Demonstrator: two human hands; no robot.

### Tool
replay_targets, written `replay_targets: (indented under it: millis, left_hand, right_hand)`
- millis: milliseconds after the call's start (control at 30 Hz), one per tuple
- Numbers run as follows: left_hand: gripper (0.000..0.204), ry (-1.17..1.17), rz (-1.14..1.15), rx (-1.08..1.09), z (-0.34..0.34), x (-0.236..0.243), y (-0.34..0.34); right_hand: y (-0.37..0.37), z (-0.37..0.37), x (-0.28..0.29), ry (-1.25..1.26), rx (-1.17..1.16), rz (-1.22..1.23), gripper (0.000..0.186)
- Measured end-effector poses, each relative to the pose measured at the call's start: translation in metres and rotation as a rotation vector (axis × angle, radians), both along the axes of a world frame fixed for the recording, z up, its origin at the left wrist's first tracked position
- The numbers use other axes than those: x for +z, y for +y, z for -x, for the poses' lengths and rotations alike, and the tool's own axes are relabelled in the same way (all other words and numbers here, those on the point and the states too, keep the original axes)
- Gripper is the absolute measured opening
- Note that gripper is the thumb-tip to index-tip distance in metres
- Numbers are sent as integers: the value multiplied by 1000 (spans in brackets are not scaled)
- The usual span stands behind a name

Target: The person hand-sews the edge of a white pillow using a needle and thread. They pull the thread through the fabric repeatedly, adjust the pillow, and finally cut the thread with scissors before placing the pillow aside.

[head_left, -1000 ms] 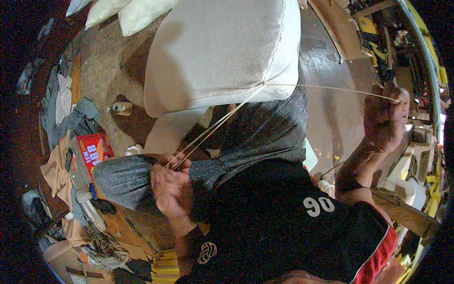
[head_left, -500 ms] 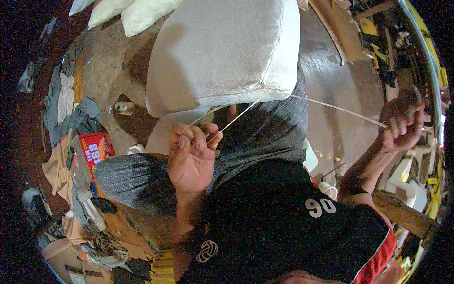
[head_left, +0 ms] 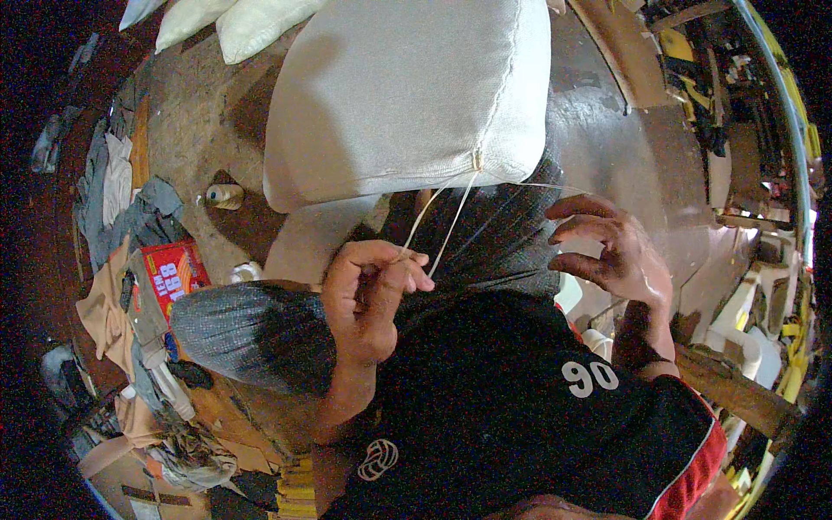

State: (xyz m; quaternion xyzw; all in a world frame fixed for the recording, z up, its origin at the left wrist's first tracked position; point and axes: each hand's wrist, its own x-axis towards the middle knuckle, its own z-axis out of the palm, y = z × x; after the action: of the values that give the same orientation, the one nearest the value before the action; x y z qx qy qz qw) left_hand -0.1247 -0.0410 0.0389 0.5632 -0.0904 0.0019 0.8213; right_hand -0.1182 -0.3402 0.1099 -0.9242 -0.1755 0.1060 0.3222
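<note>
A stuffed white cloth sack [head_left: 399, 95] rests against my dark patterned trousers, and a stitched seam runs down its right side to the near corner. Pale string [head_left: 451, 227] comes off that corner in a loop toward me. My left hand [head_left: 368, 290] is closed, pinching the string between thumb and fingers just below the sack. To the right of the corner, my right hand [head_left: 611, 247] is open, its fingers curved and apart. Another thin strand stretches from the corner toward its fingertips, but no grip on it shows.
A cone of thread [head_left: 225, 197] lies on the floor at left, beside a red packet [head_left: 176, 276] and piled cloth [head_left: 156, 208]. More filled pale sacks [head_left: 264, 26] lie at the far left. A wooden plank [head_left: 737, 390] and white plastic chair parts are at right.
My right hand has come in from the far right toward the sack, and its strand has gone slack. The left hand has turned and moved slightly right, still holding string.
</note>
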Motion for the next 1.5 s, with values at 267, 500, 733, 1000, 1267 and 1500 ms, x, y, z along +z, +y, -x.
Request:
replay_targets:
  millis: [267, 500, 733, 1000, 1267, 1500]
  left_hand:
    - [11, 82, -18, -68, 19, 17, 0]
    - [10, 114, 11, -78, 25, 27, 2]
    - [8, 120, 156, -89, 28, 33, 5]
    - [10, 67, 123, -110, 29, 30, 10]
    - [11, 70, 91, -116, 31, 25, 13]
    - [16, 23, -46, -256, 27, 33, 13]
  right_hand:
    - [60, -12, -10, -471, -119, -126, 28]
    - [87, -28, -33, -738, -196, -225, 28]
    - [77, -40, 0, -775, -37, -13, 34]
    - [71, -58, 7, -745, 123, 61, 31]
    - [58, -63, -1, -708, 201, 79, 22]
    - [51, -65, -6, -689, 237, 23, 21]
